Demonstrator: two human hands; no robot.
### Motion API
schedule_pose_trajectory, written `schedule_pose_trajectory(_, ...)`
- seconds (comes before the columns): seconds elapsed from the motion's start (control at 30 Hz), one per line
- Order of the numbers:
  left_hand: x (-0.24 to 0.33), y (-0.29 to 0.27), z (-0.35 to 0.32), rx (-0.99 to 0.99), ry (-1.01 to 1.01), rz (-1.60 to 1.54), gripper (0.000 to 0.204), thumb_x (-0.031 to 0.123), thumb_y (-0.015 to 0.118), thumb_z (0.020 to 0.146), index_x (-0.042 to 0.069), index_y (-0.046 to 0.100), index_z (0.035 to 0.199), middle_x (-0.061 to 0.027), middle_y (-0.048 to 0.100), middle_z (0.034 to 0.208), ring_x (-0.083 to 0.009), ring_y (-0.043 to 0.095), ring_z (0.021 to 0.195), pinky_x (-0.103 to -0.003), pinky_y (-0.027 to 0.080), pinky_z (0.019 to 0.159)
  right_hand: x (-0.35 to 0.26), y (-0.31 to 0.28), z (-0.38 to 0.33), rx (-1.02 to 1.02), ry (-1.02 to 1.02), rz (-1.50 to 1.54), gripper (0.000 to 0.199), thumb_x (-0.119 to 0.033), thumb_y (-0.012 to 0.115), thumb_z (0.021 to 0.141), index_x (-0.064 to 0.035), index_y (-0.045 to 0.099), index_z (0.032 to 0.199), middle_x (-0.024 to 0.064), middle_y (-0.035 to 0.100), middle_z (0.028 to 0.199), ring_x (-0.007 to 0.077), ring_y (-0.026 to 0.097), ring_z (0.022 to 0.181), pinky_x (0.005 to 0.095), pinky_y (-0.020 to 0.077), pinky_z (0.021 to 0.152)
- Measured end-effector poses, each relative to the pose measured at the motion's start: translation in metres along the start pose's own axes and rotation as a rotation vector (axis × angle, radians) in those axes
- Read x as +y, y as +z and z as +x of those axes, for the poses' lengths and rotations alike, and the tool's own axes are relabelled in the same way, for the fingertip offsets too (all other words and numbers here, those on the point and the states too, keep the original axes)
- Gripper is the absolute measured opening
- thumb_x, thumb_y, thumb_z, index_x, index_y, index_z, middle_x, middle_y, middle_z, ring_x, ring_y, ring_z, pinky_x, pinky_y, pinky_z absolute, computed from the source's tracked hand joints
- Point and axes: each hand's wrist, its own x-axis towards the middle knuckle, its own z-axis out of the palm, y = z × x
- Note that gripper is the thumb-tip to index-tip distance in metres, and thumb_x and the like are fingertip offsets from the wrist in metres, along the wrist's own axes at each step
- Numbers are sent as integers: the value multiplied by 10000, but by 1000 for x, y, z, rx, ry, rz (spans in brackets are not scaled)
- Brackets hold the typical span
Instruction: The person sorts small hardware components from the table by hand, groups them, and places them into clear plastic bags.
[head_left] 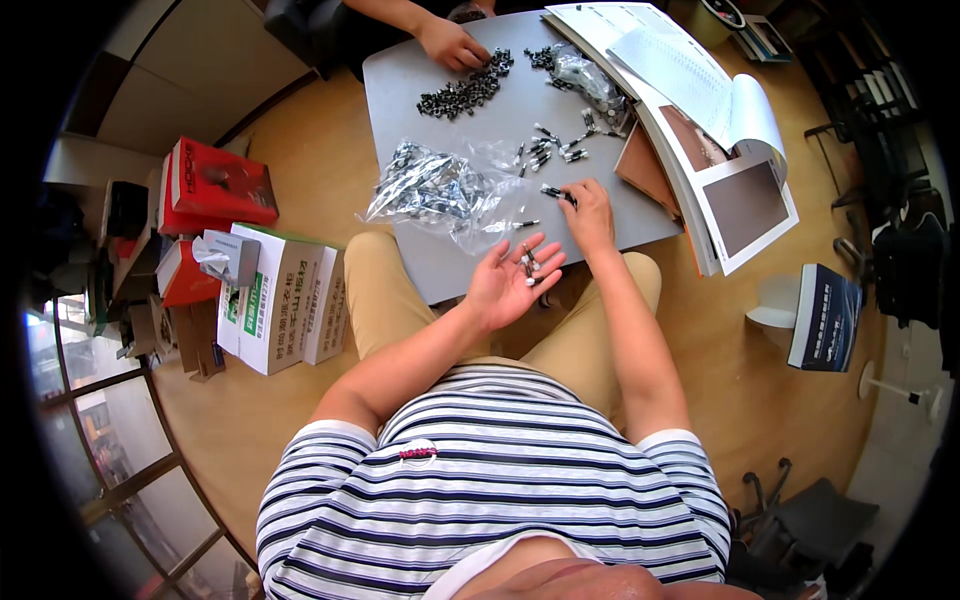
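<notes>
My left hand (pixel 505 285) lies palm up near the table's front edge, its fingers spread. Several small metal-and-white parts (pixel 530 268) rest in its palm and across its fingers. Just above the table, my right hand (pixel 590 210) has its fingertips pinched on a small black-and-silver cylindrical part (pixel 557 194). A loose group of similar black-and-white parts (pixel 543 152) lies beyond that hand. Left of them is a clear plastic bag (pixel 430 185) filled with shiny small pieces. One more slim dark part (pixel 527 224) lies next to the bag, near my left fingertips.
Across the grey table (pixel 400 85), another person's hand (pixel 452 45) touches a pile of small black parts (pixel 462 95). A second clear bag (pixel 590 80) sits by a large stack of sample boards (pixel 690 150) at the right. Boxes (pixel 275 300) stand on the floor at left.
</notes>
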Motion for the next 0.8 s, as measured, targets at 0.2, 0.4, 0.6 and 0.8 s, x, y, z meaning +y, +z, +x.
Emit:
schedule_pose_trajectory(0.2, 2, -3, 6, -54, 54, -13, 536, 384, 289, 1041, 65, 381, 1463, -208, 411, 1487, -365, 385, 1394, -524, 316, 1147, -6, -9, -18, -2, 82, 269, 488, -69, 811, 687, -28, 650, 1146, 133, 581, 1035, 304, 586, 964, 391, 498, 859)
schedule_pose_trajectory(0.4, 4, 3, 7, -35, 69, -4, 547, 397, 291, 1040, 69, 368, 1471, -203, 407, 1492, -370, 387, 1390, -517, 320, 1143, -2, -12, -21, -68, 137, 235, 483, -67, 805, 710, -50, 647, 1165, 136, 571, 1017, 307, 601, 903, 393, 511, 816)
schedule_pose_trajectory(0.6, 7, -6, 12, -33, 73, 27, 557, 414, 293, 1039, 61, 377, 1462, -199, 402, 1498, -377, 399, 1377, -515, 332, 1133, -11, -7, -13, -11, 11, 24, 326, -38, 706, 773, -46, 643, 1093, 171, 571, 962, 361, 589, 928, 442, 504, 819)
schedule_pose_trajectory(0.8, 10, -17, 20, 5, 104, 56, 577, 445, 298, 1041, 42, 396, 1442, -203, 444, 1464, -374, 429, 1356, -506, 350, 1125, -14, -8, -6, 18, 84, -125, 191, -10, 645, 770, -50, 571, 941, 183, 565, 942, 384, 583, 936, 473, 489, 793)
